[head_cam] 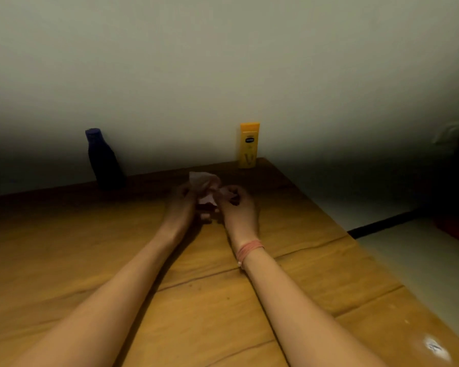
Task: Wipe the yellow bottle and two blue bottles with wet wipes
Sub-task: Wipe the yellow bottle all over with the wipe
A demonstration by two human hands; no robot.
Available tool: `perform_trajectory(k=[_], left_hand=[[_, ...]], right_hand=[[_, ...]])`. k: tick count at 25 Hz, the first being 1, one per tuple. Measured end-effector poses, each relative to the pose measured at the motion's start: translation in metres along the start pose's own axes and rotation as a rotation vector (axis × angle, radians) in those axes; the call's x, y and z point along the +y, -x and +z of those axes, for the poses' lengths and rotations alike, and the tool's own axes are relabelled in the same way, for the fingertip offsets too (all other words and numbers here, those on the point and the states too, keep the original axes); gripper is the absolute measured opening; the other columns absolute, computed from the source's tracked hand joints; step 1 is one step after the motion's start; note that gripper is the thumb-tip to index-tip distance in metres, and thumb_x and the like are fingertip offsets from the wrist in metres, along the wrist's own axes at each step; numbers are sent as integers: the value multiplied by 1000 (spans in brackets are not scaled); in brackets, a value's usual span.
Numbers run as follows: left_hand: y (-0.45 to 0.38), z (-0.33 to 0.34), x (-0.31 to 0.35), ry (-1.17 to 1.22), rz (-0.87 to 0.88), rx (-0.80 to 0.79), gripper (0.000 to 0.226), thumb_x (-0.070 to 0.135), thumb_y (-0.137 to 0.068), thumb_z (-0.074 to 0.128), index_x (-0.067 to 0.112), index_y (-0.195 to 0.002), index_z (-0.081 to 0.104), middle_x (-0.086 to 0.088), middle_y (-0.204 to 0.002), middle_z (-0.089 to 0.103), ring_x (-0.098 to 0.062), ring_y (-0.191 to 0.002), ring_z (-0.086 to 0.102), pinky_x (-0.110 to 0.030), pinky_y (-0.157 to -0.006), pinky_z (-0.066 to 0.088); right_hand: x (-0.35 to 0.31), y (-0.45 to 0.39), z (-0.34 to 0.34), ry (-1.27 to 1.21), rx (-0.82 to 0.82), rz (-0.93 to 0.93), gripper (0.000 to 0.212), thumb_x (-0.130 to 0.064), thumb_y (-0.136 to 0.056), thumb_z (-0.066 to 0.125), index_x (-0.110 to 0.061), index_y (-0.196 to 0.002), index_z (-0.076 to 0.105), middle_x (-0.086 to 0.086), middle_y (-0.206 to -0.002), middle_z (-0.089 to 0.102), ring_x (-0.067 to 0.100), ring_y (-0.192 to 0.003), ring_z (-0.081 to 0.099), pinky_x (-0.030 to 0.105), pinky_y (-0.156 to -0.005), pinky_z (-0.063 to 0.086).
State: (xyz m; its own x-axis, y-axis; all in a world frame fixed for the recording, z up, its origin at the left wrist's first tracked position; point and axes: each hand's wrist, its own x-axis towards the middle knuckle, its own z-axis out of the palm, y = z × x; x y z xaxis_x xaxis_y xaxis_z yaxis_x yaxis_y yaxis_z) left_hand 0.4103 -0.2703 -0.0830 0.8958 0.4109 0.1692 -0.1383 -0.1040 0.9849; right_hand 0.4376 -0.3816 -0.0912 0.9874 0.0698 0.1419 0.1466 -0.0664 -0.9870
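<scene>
Wood-grain boards make up the counter [316, 295], its far edge close to a pale wall [223, 62]. Both bare forearms reach forward over it and the two hands meet near the middle of the far half. Between them is a crumpled pale pink wet wipe [206, 185], raised a little above the boards. The left hand [182, 205] has its fingers curled against the wipe's left side, so its grip is closed on the cloth; the light is dim there and the exact lie of the fingers cannot be made out. The right hand [237, 205] pinches the wipe's right end between thumb and bent fingers, a tight grip on a small fold. A pink band [250, 249] circles the right wrist. A yellow bottle [248, 145] stands upright at the far right corner of the counter, beside the wall and well apart from the hands. A dark blue bottle [104, 158] stands at the far edge to the left, also near the wall and apart from the hands, looking tilted in the wide-angle view. Only this one blue bottle can be seen. Off the counter's right edge lies a pale floor [408, 260] crossed by a dark strip.
</scene>
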Motion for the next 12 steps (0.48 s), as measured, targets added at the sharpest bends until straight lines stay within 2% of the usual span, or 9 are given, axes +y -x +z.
perform_trajectory(k=[2, 4, 5, 6, 8, 10, 12], left_hand=[[-15, 19, 1, -50, 67, 28, 31, 14, -106, 35, 1, -111, 62, -28, -107, 67, -35, -84, 69, -41, -67, 55], [-37, 38, 10, -23, 137, 71, 26, 10, -104, 40, -6, -115, 57, -14, -95, 68, -21, -80, 70, -34, -63, 58], [-53, 48, 15, -58, 155, 116, 24, 8, -103, 42, -6, -117, 55, -9, -90, 67, -20, -81, 69, -34, -66, 58], [-74, 58, 19, -163, 164, 173, 25, 7, -101, 45, -5, -120, 55, -11, -93, 67, -24, -87, 67, -36, -74, 57], [-111, 77, 29, -366, 174, 239, 32, 12, -97, 54, 2, -127, 54, -16, -113, 65, -30, -103, 63, -32, -85, 51], [-137, 93, 35, -427, 193, 191, 44, 20, -93, 61, 13, -135, 48, -9, -130, 57, -25, -113, 58, -33, -92, 49], [-156, 107, 40, -525, 273, 132, 54, 23, -92, 64, 18, -142, 42, -7, -142, 47, -25, -123, 51, -39, -102, 46]], right_hand=[[2, -9, -9, -153, 117, 73, 9, -21, -86, 67, -26, -93, 63, 6, -104, 69, 27, -97, 66, 43, -85, 56], [4, -15, -19, -281, 206, 137, 13, -17, -87, 67, -27, -94, 63, 5, -103, 70, 23, -89, 69, 32, -69, 59], [4, -15, -22, -330, 237, 156, 14, -16, -87, 67, -28, -92, 63, 3, -100, 70, 18, -81, 69, 25, -58, 56], [4, -16, -24, -373, 260, 173, 14, -13, -88, 66, -26, -91, 64, 2, -97, 70, 14, -74, 66, 18, -50, 51], [4, -17, -25, -446, 280, 208, 12, -6, -89, 64, -18, -92, 66, 6, -93, 69, 10, -67, 62, 11, -44, 43], [3, -16, -25, -519, 292, 215, 12, -5, -89, 63, -16, -88, 66, 6, -91, 70, 7, -64, 64, 12, -49, 47], [6, -17, -26, -497, 324, 239, 11, -11, -89, 65, -21, -87, 67, 1, -94, 71, 7, -70, 69, 14, -55, 51]])
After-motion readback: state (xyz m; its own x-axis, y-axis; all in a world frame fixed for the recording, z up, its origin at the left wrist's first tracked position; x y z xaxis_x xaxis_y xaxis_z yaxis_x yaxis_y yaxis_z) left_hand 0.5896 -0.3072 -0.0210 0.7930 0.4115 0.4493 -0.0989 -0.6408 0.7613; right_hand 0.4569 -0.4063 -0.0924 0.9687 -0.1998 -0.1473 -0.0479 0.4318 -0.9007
